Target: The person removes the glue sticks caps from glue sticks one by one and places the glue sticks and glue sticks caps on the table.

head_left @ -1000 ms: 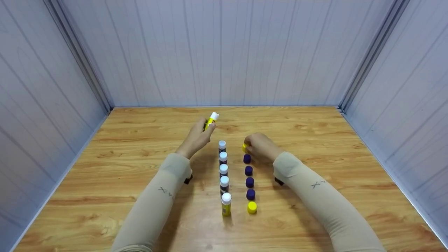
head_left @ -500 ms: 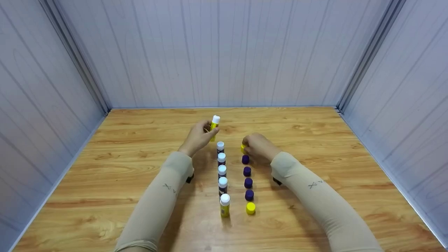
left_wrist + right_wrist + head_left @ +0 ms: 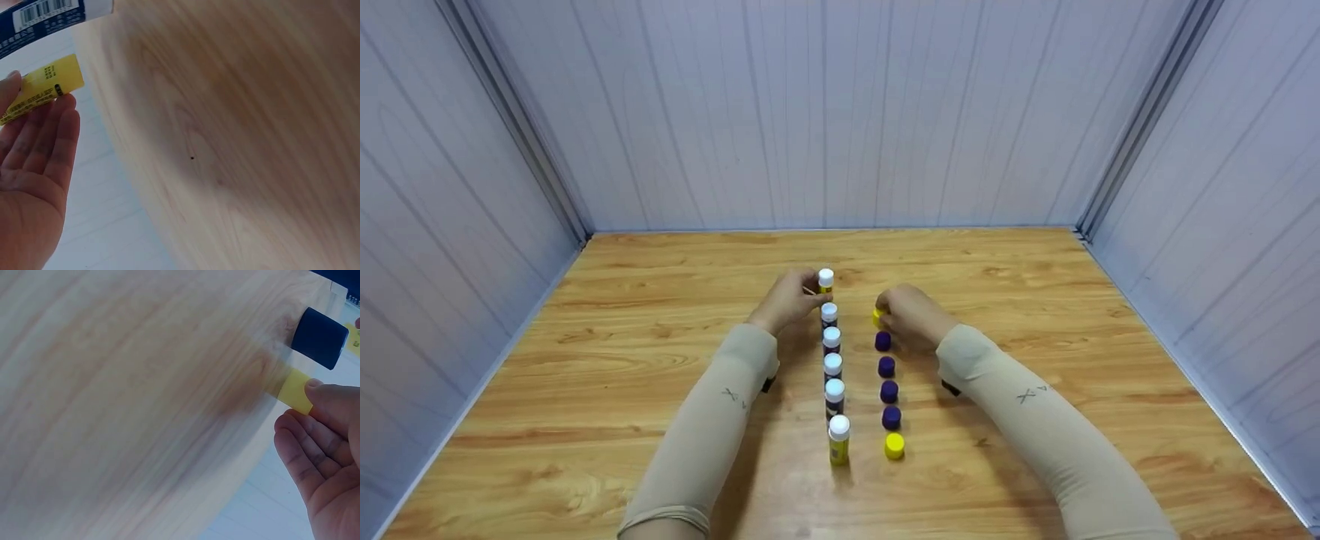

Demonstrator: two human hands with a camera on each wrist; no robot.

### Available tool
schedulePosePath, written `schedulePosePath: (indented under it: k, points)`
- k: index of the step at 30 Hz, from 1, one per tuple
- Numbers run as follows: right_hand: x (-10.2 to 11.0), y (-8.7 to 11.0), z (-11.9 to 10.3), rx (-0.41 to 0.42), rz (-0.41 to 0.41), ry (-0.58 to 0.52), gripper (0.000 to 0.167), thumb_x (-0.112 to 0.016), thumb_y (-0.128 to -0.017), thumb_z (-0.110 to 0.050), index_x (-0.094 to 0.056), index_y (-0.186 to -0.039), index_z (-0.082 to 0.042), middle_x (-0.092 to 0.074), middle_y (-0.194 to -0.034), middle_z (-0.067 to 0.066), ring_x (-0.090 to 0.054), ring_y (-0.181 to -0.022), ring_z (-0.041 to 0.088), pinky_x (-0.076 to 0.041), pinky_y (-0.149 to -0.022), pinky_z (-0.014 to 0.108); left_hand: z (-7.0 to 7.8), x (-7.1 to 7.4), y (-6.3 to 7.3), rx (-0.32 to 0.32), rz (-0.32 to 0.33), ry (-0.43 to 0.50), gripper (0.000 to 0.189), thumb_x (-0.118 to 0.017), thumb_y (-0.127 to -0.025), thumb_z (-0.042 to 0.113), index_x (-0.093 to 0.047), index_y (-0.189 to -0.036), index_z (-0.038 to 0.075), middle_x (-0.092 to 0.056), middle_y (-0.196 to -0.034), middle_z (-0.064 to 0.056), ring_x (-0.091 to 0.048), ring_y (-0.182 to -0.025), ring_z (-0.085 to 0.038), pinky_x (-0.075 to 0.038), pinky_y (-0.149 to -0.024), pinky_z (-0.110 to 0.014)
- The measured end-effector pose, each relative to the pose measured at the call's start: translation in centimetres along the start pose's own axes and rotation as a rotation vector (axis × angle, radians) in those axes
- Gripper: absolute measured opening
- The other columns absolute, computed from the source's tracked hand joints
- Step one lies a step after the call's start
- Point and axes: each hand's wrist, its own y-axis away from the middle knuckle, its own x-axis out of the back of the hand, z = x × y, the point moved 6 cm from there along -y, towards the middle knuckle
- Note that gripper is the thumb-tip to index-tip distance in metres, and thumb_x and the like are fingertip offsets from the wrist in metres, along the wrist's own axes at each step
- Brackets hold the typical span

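At the far end of a row of uncapped glue sticks, my left hand (image 3: 787,301) holds a yellow glue stick (image 3: 826,279) upright, white end up. The left wrist view shows the thumb across its yellow label (image 3: 48,87), its base close to the tabletop. My right hand (image 3: 919,311) pinches a yellow cap (image 3: 295,391) between thumb and fingers, down at the wood, at the far end of the cap row. A dark blue cap (image 3: 319,338) stands just beside it. Closest to the left hand in the row is a dark blue glue stick (image 3: 829,313).
Several dark blue glue sticks (image 3: 834,397) stand in line towards me, ending in a yellow glue stick (image 3: 838,442). Right of them runs a parallel line of dark blue caps (image 3: 889,391) with a yellow cap (image 3: 894,446) nearest me. White panels (image 3: 825,112) enclose the wooden table (image 3: 622,360).
My left hand has brought the yellow glue stick down from a tilted, raised position to upright behind the row. The right hand has stayed at the far yellow cap.
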Motion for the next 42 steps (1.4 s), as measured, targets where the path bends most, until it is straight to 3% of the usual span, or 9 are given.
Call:
schedulePosePath:
  k: [7, 11, 22, 29, 36, 42]
  points:
    - [0.1, -0.4, -0.3, 0.060, 0.022, 0.077, 0.023, -0.064, -0.104, -0.003, -0.077, -0.122, 0.005, -0.079, -0.118, 0.021, -0.076, -0.110, 0.035, -0.063, -0.097, 0.045, -0.5, -0.4, 0.1, 0.001, -0.056, -0.004, 0.023, -0.068, -0.106, 0.004, -0.072, -0.128, -0.002, -0.074, -0.121, -0.015, -0.067, -0.118, -0.030, -0.056, -0.107, -0.046]
    - [0.1, -0.5, -0.3, 0.064, 0.022, 0.066, 0.024, -0.064, -0.104, -0.003, -0.077, -0.123, 0.005, -0.079, -0.120, 0.021, -0.076, -0.112, 0.035, -0.063, -0.098, 0.046, -0.8, -0.6, 0.3, 0.026, -0.068, 0.007, 0.022, -0.068, -0.106, 0.003, -0.073, -0.127, -0.001, -0.074, -0.120, -0.013, -0.066, -0.116, -0.028, -0.055, -0.107, -0.046]
    - [0.0, -0.2, 0.0, -0.038, -0.012, -0.011, 0.027, -0.064, -0.105, -0.003, -0.073, -0.130, 0.004, -0.076, -0.124, 0.020, -0.073, -0.116, 0.034, -0.062, -0.102, 0.046, -0.8, -0.7, 0.9, 0.061, -0.073, 0.043, 0.015, -0.068, -0.105, 0.002, -0.073, -0.119, 0.004, -0.072, -0.118, -0.010, -0.065, -0.115, -0.026, -0.054, -0.106, -0.044]
    - [0.0, -0.1, 0.0, -0.033, -0.008, -0.005, 0.026, -0.066, -0.104, -0.004, -0.073, -0.127, 0.004, -0.075, -0.123, 0.021, -0.072, -0.114, 0.034, -0.061, -0.102, 0.047, -0.8, -0.8, 1.2, 0.071, -0.071, 0.059, 0.017, -0.068, -0.102, -0.002, -0.073, -0.112, 0.011, -0.073, -0.116, -0.009, -0.066, -0.113, -0.026, -0.055, -0.105, -0.044]
    - [0.0, -0.2, 0.2, 0.028, 0.019, 0.041, 0.030, -0.066, -0.101, -0.004, -0.072, -0.129, 0.006, -0.076, -0.123, 0.023, -0.073, -0.112, 0.036, -0.062, -0.100, 0.047, -1.0, -1.2, 1.3, 0.078, -0.124, 0.038, 0.038, -0.072, -0.092, -0.012, -0.069, -0.123, 0.010, -0.070, -0.124, -0.012, -0.068, -0.117, -0.029, -0.055, -0.108, -0.045]
    - [0.5, 0.0, 0.6, 0.011, 0.002, 0.039, 0.043, -0.067, -0.103, -0.010, -0.064, -0.142, 0.006, -0.074, -0.127, 0.025, -0.072, -0.117, 0.039, -0.060, -0.104, 0.051, -1.1, -0.4, 1.5, 0.114, -0.135, -0.058, 0.038, -0.064, -0.105, 0.001, -0.063, -0.141, 0.011, -0.065, -0.139, -0.015, -0.061, -0.133, -0.034, -0.050, -0.116, -0.051]
